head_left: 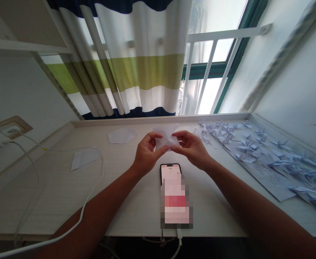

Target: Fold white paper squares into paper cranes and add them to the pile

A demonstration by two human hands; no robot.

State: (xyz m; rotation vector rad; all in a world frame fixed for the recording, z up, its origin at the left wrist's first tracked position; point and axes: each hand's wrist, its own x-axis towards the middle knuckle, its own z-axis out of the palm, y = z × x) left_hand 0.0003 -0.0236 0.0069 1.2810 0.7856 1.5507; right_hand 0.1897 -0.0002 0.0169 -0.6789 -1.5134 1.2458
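Observation:
A partly folded piece of white paper (166,136) is held above the desk between both hands. My left hand (146,154) pinches its left side with thumb and fingers closed on it. My right hand (192,148) grips the right side the same way. Right below the hands a phone (171,187) lies flat on the desk with its screen lit.
Several folded paper cranes (255,147) lie spread along the desk's right side. A small stack of white sheets (121,136) and one loose sheet (83,158) lie to the left. A white cable (93,194) runs from a wall socket (8,130) across the desk (52,194). A striped curtain (136,68) and a barred window (211,68) stand behind.

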